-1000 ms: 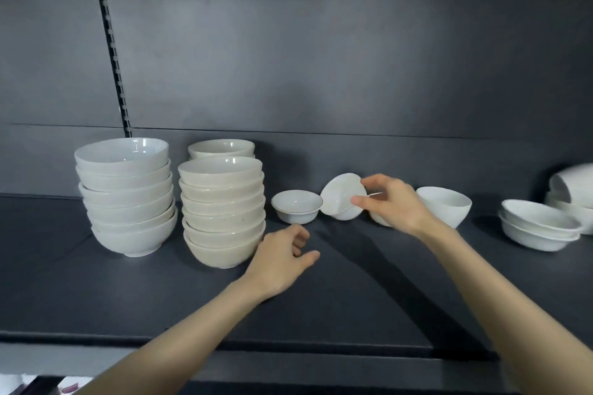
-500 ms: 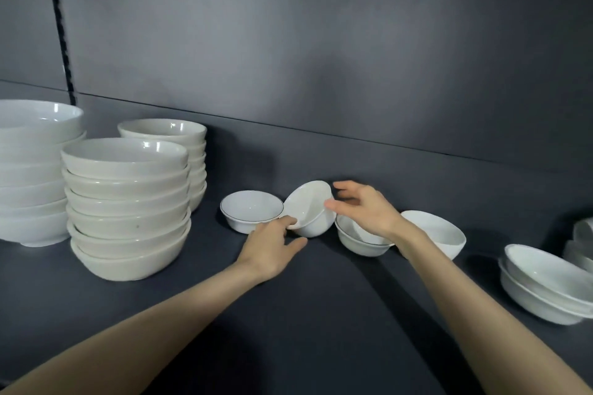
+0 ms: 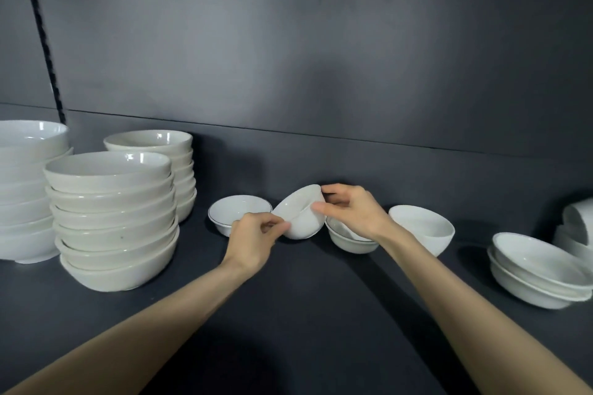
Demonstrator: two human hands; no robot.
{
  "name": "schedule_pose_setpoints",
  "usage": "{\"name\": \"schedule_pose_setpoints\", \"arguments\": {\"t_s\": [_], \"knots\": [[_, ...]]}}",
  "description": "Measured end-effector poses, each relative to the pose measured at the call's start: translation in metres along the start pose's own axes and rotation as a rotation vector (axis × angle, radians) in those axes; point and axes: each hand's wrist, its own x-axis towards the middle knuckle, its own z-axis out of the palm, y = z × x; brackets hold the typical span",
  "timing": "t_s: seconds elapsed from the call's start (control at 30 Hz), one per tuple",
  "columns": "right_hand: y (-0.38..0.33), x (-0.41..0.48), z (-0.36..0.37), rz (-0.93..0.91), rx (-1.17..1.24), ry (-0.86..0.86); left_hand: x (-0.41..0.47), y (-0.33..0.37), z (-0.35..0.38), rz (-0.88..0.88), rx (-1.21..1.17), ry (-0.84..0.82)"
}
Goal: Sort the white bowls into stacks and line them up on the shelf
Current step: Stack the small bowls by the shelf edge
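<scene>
Your small white bowl (image 3: 300, 213) is plain, glossy and round-bottomed, tilted steeply so its mouth faces up and to the left, and it sits at the back of the dark shelf (image 3: 305, 305), roughly at 12 o'clock from your wrists. Your left hand (image 3: 253, 239) pinches its lower rim at about 8 o'clock on the bowl, thumb and forefinger pressed together on the edge, the other fingers curled in. Your right hand (image 3: 351, 213) holds the opposite side at about 2 o'clock, thumb on the outer wall and forefinger hooked over the upper rim, fingers only slightly parted. Just beside the tilted bowl at 9 o'clock stands a thin-rimmed small bowl (image 3: 236, 212), upright, partly behind your left knuckles. At 3 o'clock a pair of nested small bowls (image 3: 349, 242) lies under your right wrist, with a leaning white bowl (image 3: 423, 228) just beyond. Far left you have three tall stacks: the front cream stack (image 3: 112, 218), the rear cream stack (image 3: 170, 163) and a white stack (image 3: 25, 192). At far right, a low stack of shallow bowls (image 3: 539, 272) leans.
</scene>
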Motion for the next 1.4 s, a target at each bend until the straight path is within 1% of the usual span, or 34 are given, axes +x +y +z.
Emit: {"name": "schedule_pose_setpoints", "arguments": {"t_s": [0.1,0.23,0.37,0.47,0.63,0.8,0.87,0.93,1.03,1.2,1.4], "knots": [[-0.011,-0.011,-0.003,-0.007,0.035,0.087,-0.004,0.007,-0.007,0.038,-0.028,-0.016],[-0.032,-0.029,-0.016,-0.029,0.062,0.188,-0.007,0.027,-0.017,0.145,-0.062,-0.026],[-0.039,-0.060,-0.038,-0.015,0.130,0.224,-0.013,0.055,-0.015,0.254,-0.128,-0.092],[-0.037,-0.091,-0.062,0.020,0.178,0.276,-0.021,0.074,0.001,0.302,-0.160,-0.144],[-0.026,-0.149,-0.106,0.081,0.234,0.411,-0.046,0.115,0.044,0.335,-0.306,-0.272],[-0.010,-0.212,-0.161,0.105,0.112,0.554,-0.074,0.162,0.099,0.385,-0.389,-0.343],[-0.002,-0.235,-0.183,0.120,0.067,0.588,-0.086,0.181,0.122,0.365,-0.441,-0.393],[0.008,-0.257,-0.207,0.128,0.051,0.620,-0.099,0.200,0.146,0.306,-0.513,-0.415],[0.018,-0.289,-0.246,0.125,0.015,0.636,-0.118,0.229,0.185,0.242,-0.593,-0.417],[0.041,-0.332,-0.310,0.116,-0.016,0.639,-0.152,0.276,0.246,0.315,-0.660,-0.415],[0.076,-0.347,-0.364,0.097,-0.047,0.645,-0.157,0.313,0.305,0.281,-0.672,-0.433]]}}
